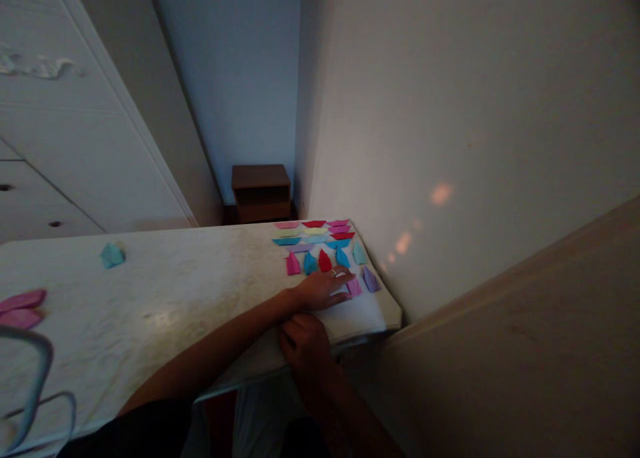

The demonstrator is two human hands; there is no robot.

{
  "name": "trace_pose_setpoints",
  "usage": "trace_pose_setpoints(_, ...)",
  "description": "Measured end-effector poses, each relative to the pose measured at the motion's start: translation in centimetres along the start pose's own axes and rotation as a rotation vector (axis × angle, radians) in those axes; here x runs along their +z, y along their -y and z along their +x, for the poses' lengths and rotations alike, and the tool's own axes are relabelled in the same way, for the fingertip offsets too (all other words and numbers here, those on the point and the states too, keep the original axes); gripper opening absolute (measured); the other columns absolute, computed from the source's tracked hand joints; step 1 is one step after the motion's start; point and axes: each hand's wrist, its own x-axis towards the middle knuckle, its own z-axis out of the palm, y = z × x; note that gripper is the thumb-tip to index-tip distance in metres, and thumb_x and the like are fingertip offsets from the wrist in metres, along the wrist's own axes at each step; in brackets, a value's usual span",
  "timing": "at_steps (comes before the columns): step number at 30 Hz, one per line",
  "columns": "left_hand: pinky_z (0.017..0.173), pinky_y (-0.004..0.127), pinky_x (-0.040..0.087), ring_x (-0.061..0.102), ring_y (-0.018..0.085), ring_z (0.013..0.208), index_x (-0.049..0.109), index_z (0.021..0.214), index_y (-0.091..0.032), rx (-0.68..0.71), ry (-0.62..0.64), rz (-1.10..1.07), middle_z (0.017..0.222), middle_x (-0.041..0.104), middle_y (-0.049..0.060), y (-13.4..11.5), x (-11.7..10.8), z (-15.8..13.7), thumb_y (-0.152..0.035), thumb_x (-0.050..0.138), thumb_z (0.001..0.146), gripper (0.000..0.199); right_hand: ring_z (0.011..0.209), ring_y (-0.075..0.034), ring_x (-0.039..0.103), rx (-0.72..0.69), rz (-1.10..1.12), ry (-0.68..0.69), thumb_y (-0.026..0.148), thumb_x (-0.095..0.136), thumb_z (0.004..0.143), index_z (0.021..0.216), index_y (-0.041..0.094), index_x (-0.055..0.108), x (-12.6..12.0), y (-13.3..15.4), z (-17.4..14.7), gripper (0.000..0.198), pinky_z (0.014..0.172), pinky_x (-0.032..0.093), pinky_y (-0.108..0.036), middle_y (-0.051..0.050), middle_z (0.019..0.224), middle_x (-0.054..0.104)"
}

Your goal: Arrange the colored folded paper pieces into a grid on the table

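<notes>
My left hand (324, 290) reaches across the table with its fingers stretched and thumb apart, the fingertips touching a pink folded paper piece (355, 287). A ring shows on one finger. Closer to the table's front edge, my right hand (306, 341) is closed with curled fingers; whatever it may hold is hidden. Beyond my left hand stand pointed folded papers: a magenta one (293, 264), a blue one (311, 263), a red one (325, 261) and another blue one (342, 257). A purple folded piece (371, 280) and a pale teal one (359, 253) are at the right.
Flat coloured paper strips (315, 231) lie in rows at the table's far right corner. On the pale table (200, 265) are a teal folded paper (113, 255) and pink papers (23, 309) at left. A curved metal frame (43, 358) is nearby. A wall (450, 111) borders the right.
</notes>
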Motion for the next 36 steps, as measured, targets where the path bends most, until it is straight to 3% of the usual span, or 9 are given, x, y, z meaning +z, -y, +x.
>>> trace_pose_setpoints(4, 0.082, 0.032, 0.049, 0.061, 0.021, 0.101, 0.046, 0.135, -0.021, -0.073, -0.090, -0.029, 0.137, 0.048, 0.012, 0.1, -0.2, -1.0, -0.044, 0.037, 0.096, 0.047, 0.068, -0.014, 0.050, -0.001, 0.005, -0.012, 0.016, 0.052, 0.085, 0.069, 0.018, 0.056, -0.2, 0.2, 0.2, 0.017, 0.065, 0.036, -0.028, -0.002, 0.069, 0.057)
trace_pose_setpoints(8, 0.085, 0.033, 0.047, 0.058, 0.023, 0.111, 0.049, 0.133, -0.021, 0.072, -0.019, 0.077, 0.139, 0.049, 0.010, 0.2, 0.0, -1.1, -0.039, 0.038, 0.096, 0.042, 0.065, -0.014, 0.050, -0.005, -0.017, -0.026, 0.016, 0.051, 0.085, 0.066, 0.018, 0.055, -0.2, 0.2, 0.2, 0.019, 0.062, 0.034, -0.028, -0.002, 0.066, 0.055)
trace_pose_setpoints(11, 0.078, 0.032, 0.048, 0.063, 0.023, 0.101, 0.053, 0.130, -0.021, 0.176, 0.045, 0.152, 0.138, 0.050, 0.011, 0.2, 0.3, -0.5, -0.039, 0.040, 0.095, 0.042, 0.065, -0.015, 0.050, -0.007, -0.029, -0.062, 0.017, 0.050, 0.085, 0.065, 0.018, 0.055, 0.0, 0.2, 0.1, 0.021, 0.062, 0.034, -0.029, -0.002, 0.065, 0.055)
trace_pose_setpoints(16, 0.063, 0.029, 0.047, 0.066, 0.020, 0.084, 0.054, 0.128, -0.019, 0.199, 0.073, 0.302, 0.133, 0.055, 0.011, 0.2, 0.7, 0.5, -0.041, 0.038, 0.096, 0.042, 0.066, -0.015, 0.051, -0.005, -0.027, -0.093, 0.015, 0.050, 0.084, 0.066, 0.018, 0.054, 0.1, 0.1, 0.1, 0.018, 0.063, 0.034, -0.029, -0.002, 0.067, 0.055)
trace_pose_setpoints(21, 0.061, 0.028, 0.047, 0.067, 0.017, 0.078, 0.055, 0.125, -0.019, 0.213, 0.056, 0.390, 0.132, 0.056, 0.010, 0.7, 1.3, 0.7, -0.042, 0.034, 0.097, 0.042, 0.067, -0.014, 0.050, -0.008, -0.024, -0.077, 0.014, 0.050, 0.083, 0.066, 0.018, 0.053, 0.1, 0.1, 0.1, 0.018, 0.063, 0.033, -0.029, -0.002, 0.067, 0.055)
trace_pose_setpoints(25, 0.063, 0.029, 0.048, 0.067, 0.018, 0.083, 0.057, 0.123, -0.018, 0.206, -0.019, 0.361, 0.133, 0.056, 0.009, 0.9, 1.5, 0.3, -0.040, 0.035, 0.097, 0.040, 0.064, -0.014, 0.049, -0.009, -0.032, -0.081, 0.014, 0.052, 0.082, 0.064, 0.018, 0.051, -0.1, 0.3, 0.2, 0.018, 0.061, 0.031, -0.029, -0.001, 0.065, 0.053)
trace_pose_setpoints(30, 0.071, 0.025, 0.047, 0.063, 0.017, 0.099, 0.061, 0.114, -0.017, 0.206, -0.187, 0.163, 0.120, 0.063, 0.008, 0.7, 0.4, -1.3, -0.034, 0.040, 0.096, 0.032, 0.065, -0.014, 0.050, -0.022, -0.038, -0.044, 0.014, 0.052, 0.083, 0.066, 0.018, 0.054, -0.3, 0.4, 0.2, 0.018, 0.063, 0.032, -0.028, -0.002, 0.066, 0.055)
trace_pose_setpoints(36, 0.067, 0.024, 0.044, 0.062, 0.014, 0.081, 0.065, 0.100, -0.017, -0.010, -0.306, 0.067, 0.095, 0.068, 0.006, 0.9, -1.9, -5.7, -0.026, 0.042, 0.093, 0.025, 0.072, -0.016, 0.055, -0.002, -0.002, -0.010, 0.016, 0.052, 0.086, 0.074, 0.018, 0.062, -0.2, 0.3, 0.3, 0.016, 0.071, 0.039, -0.028, -0.003, 0.071, 0.061)
